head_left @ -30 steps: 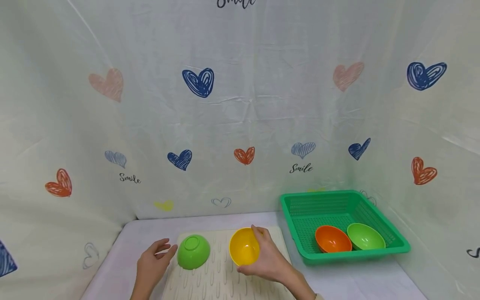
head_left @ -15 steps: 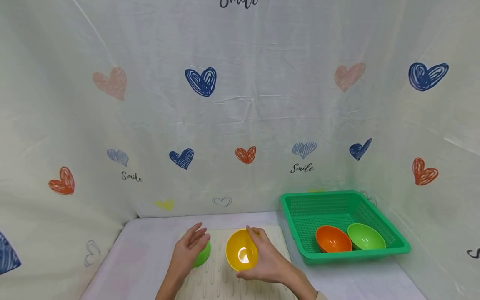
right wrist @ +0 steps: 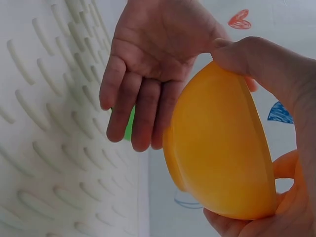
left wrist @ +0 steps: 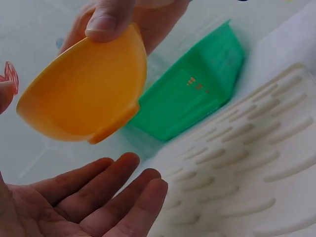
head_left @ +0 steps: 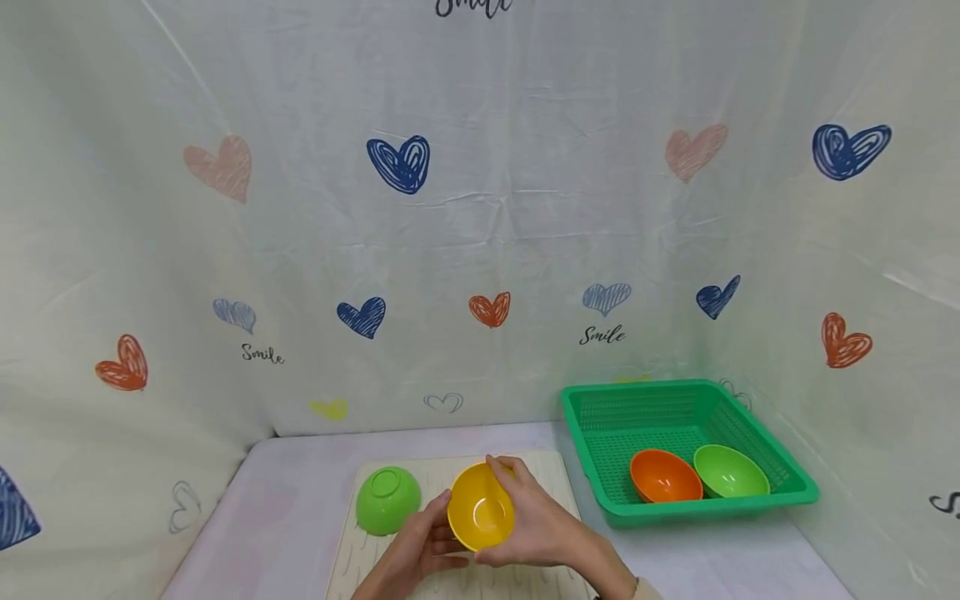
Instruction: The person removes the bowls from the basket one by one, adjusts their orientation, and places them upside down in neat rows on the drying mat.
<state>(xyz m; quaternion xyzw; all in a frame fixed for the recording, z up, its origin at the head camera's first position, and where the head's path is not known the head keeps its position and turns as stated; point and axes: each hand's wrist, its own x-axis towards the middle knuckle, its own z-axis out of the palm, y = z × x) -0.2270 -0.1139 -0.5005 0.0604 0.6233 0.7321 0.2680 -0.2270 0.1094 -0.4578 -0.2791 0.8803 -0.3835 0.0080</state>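
L side: ribbed mat (head_left: 547, 482) carries green bowl (head_left: 387, 502), inverted, foot up; resting on its rim prob. keeps it steady. Next, L hand (head_left: 418, 546): fingers extended, slightly spread, palm twd yellow bowl (head_left: 477, 510), prob. placed to support its L side; thumb contact w/ rim cannot be confirmed. Yellow bowl: ctr, above mat, tilted, inside visible from above. R hand (head_left: 534, 518) pinches it across the rim, digits at opp. edges; this presumably leaves foot & L wall accessible. R side: green basket (head_left: 720, 512) holds orange bowl (head_left: 666, 478) & lime bowl (head_left: 731, 473), adjacent, tilted; basket walls likely contain them
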